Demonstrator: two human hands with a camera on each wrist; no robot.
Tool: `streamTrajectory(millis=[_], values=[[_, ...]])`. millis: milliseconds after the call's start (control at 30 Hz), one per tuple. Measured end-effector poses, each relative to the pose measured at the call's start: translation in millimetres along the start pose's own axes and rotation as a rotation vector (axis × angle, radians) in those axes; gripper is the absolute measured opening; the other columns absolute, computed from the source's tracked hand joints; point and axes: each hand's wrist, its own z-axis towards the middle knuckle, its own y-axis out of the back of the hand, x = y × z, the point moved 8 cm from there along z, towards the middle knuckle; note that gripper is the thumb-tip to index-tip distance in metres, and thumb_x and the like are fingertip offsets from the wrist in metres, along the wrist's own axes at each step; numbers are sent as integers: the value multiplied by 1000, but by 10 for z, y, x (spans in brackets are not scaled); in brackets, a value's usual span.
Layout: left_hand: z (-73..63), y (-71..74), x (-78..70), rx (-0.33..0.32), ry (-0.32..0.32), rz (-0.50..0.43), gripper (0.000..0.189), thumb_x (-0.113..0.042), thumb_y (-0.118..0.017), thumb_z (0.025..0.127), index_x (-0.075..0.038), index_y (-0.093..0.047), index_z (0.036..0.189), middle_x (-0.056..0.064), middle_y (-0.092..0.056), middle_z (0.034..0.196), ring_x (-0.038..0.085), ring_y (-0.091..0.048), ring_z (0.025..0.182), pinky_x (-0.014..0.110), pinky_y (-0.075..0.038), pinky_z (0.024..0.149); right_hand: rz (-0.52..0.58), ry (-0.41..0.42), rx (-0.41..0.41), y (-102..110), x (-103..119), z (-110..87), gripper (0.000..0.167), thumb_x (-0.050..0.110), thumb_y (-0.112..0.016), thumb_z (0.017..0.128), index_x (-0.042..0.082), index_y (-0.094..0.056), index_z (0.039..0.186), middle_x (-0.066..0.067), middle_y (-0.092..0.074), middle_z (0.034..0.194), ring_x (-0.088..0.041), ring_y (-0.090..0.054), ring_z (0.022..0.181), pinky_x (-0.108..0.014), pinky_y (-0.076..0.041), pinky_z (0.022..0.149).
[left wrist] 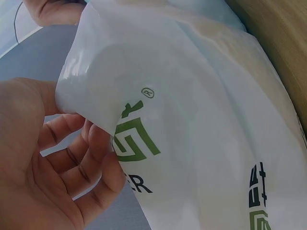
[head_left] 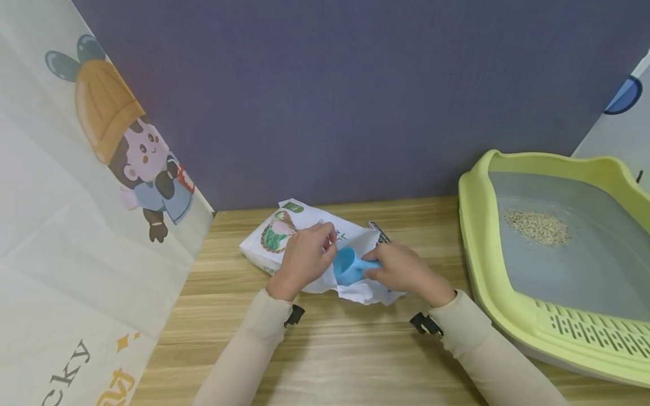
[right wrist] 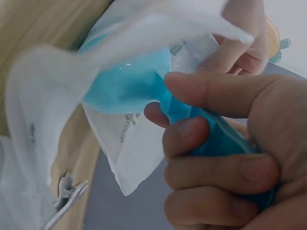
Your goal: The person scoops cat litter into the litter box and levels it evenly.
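A white plastic bag (head_left: 327,217) with a printed basket picture and green lettering lies on its side on the wooden table. My left hand (head_left: 308,254) pinches the edge of its opening between thumb and fingers; the left wrist view shows the film (left wrist: 158,120) stretched from that grip. In my right hand (head_left: 406,270) is the handle of a blue scoop (head_left: 347,268), with fingers curled round it. The scoop's bowl (right wrist: 127,88) sits at the mouth of the bag, partly covered by white film in the right wrist view. What the bowl contains cannot be made out.
To the right stands a yellow-green litter box (head_left: 482,237) with a grey base and a slotted front ledge. A small heap of tan pellets (head_left: 538,227) lies inside it. A sealing clip (right wrist: 69,196) is near the bag. Behind the wooden table (head_left: 325,349) rises a dark blue panel (head_left: 355,101).
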Motion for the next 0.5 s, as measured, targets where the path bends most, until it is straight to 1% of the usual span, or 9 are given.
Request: streamTrajectory(millis=[100, 200, 333, 500], values=[[0, 3, -1, -12, -7, 5, 11, -10, -68, 86, -17, -61, 82, -6, -64, 75, 10, -56, 60, 28, -43, 53, -2, 6, -4, -8, 14, 6, 5, 15, -73, 91, 13, -78, 92, 6, -57, 67, -8, -45, 56, -25, -39, 55], [0, 13, -8, -23, -14, 6, 12, -10, -68, 86, -17, -60, 82, -6, -64, 75, 10, -56, 59, 29, -43, 53, -15, 17, -21, -11, 23, 13, 14, 17, -74, 91, 12, -80, 102, 6, -62, 72, -8, -47, 58, -25, -39, 57], [-3, 25, -14, -28, -19, 1, 11, -10, -69, 85, -17, -61, 82, -5, -65, 75, 11, -57, 60, 29, -44, 53, -36, 38, -45, -21, 27, 28, 18, 19, -75, 90, 13, -80, 107, 6, -69, 79, -8, -51, 63, -26, -42, 60], [0, 26, -16, -31, -25, 2, 11, -11, -69, 86, -17, -61, 82, -5, -65, 75, 11, -58, 60, 29, -44, 53, -51, 76, -70, -37, 27, 52, 16, 20, -76, 90, 14, -80, 104, 5, -72, 83, -9, -55, 68, -27, -46, 64]])
